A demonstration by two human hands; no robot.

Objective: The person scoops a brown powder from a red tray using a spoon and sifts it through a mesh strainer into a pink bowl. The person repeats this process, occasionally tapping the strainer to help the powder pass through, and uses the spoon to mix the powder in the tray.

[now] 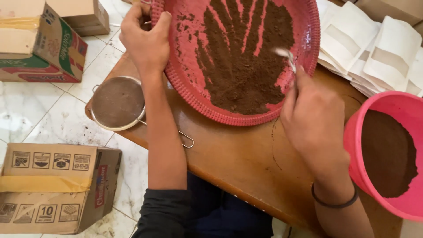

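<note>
Surface was a brown wooden table (246, 167) over white marble floor tiles (48, 114) — cardboard boxes (53, 189) at 8 and 10 o'clock, a stack of white pouches (374, 53) at 2. Red round tray (308, 26) sat at 12, brown powder (246, 66) spread in it. Your left hand (145, 39) gripped the tray rim at 11, fingers curled over it. Your right hand (313, 119) was closed on a small spoon (286, 57), tip over the powder at 1. Metal sieve (118, 103) at 9; pink bucket (357, 141) of powder at 3.
</note>
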